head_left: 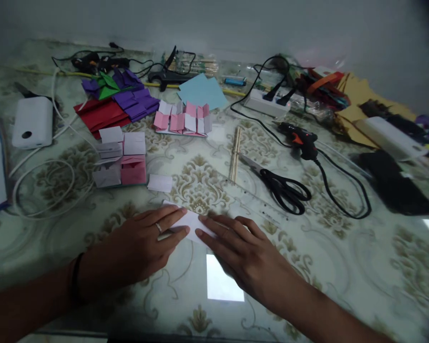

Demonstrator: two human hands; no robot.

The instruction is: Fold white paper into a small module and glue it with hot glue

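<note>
A small piece of white paper [192, 226], folded at least in part, lies on the table in front of me, between my hands. My left hand [152, 238], with a ring and a black wristband, holds its left part, fingertips and thumb pressed onto it. On its right part rest the fingertips and thumb of my right hand [241, 247], holding it down. Beyond my left hand lies a small folded white paper piece [160, 183]. Next to that is a block of pink and white folded papers [134, 159]; a similar pink and white block [183, 119] sits farther back.
Black scissors [284, 188], a clear ruler [252, 197] and wooden sticks [235, 155] lie right of centre. A glue gun [300, 140] is corded near a white power strip [268, 102]. A white power bank [33, 122], cables and purple papers [137, 102] are left.
</note>
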